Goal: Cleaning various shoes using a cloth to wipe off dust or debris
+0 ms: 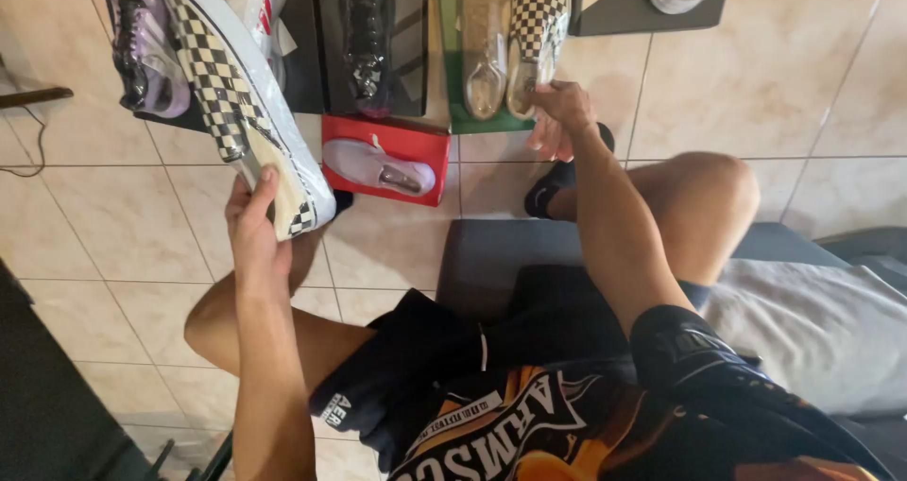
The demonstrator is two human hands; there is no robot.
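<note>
- Left hand (253,224) gripping the heel of a checkered slip-on shoe (241,98), held up over the tiled floor (113,226).
- Right hand (559,114) pinching the matching checkered shoe (539,27) (toe pointing away) at the green box's (455,112) near edge.

A home room, it seems: tiled floor (123,226), a cushion (812,330), and shoes on boxes (385,146).

Red shoe box (385,136) w/ shoe pic, floor centre, green box (452,84) behind, black boxes (312,56) left
</note>
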